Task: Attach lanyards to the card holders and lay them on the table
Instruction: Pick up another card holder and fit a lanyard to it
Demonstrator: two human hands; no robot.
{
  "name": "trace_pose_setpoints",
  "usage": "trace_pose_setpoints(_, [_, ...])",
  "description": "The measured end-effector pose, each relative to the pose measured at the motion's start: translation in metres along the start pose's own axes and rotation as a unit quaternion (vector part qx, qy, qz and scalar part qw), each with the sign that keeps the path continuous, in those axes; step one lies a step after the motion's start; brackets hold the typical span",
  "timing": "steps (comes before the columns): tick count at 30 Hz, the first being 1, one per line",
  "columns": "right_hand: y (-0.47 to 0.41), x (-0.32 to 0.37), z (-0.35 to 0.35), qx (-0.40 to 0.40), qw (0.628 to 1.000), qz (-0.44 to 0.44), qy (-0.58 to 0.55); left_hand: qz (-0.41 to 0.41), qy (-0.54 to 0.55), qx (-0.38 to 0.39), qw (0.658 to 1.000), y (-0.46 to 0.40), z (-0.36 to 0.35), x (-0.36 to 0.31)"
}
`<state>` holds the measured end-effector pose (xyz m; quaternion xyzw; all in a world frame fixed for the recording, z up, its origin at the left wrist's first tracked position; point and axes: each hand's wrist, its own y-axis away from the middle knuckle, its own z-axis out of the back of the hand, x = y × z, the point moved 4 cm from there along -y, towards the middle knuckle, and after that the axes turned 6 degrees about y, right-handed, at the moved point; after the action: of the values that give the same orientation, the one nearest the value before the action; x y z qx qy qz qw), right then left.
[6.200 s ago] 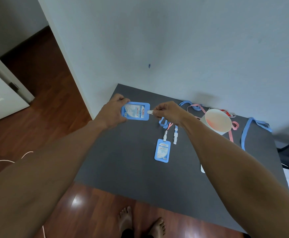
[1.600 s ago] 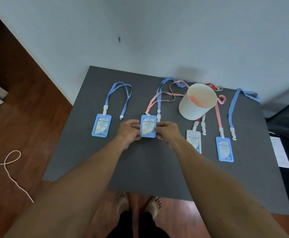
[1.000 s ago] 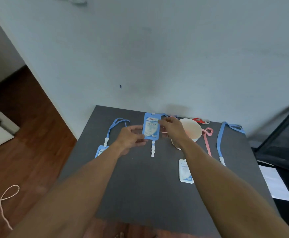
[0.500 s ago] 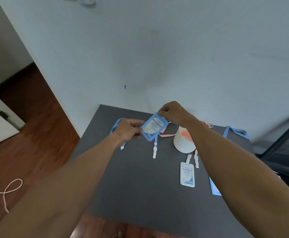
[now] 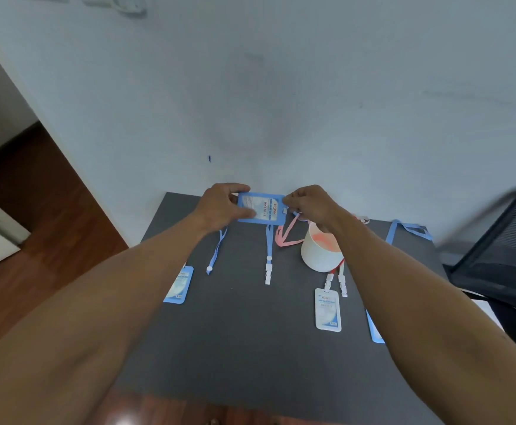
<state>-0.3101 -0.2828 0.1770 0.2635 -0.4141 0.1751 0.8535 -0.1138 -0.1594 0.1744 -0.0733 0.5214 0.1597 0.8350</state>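
Head view, left to right. Blue card holder (image 5: 179,285) flat on grey table (image 5: 235,348), its left edge hidden by the forearm. Left hand (image 5: 223,207) grips a raised blue card holder (image 5: 261,208) held sideways; right hand (image 5: 310,205) pinches at its clip end, fingertips hard to make out. Pink lanyard (image 5: 287,237) hangs below. White cup (image 5: 319,254). White card holder (image 5: 328,309) flat; another blue holder (image 5: 373,329) mostly hidden by right arm.
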Motion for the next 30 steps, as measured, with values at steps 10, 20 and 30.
trace_pose_setpoints(10, [0.004,-0.004,0.008,0.02,0.996,-0.001,-0.088,-0.141,-0.142,0.015,0.98,0.006,-0.006,-0.007])
trace_pose_setpoints(20, [0.012,0.011,0.007,0.053,0.998,0.021,0.034,-0.136,-0.157,-0.002,0.978,0.006,0.008,-0.011])
trace_pose_setpoints(30, [0.009,0.008,0.009,0.002,0.982,0.11,0.152,-0.099,-0.159,-0.006,0.982,-0.002,0.015,-0.001])
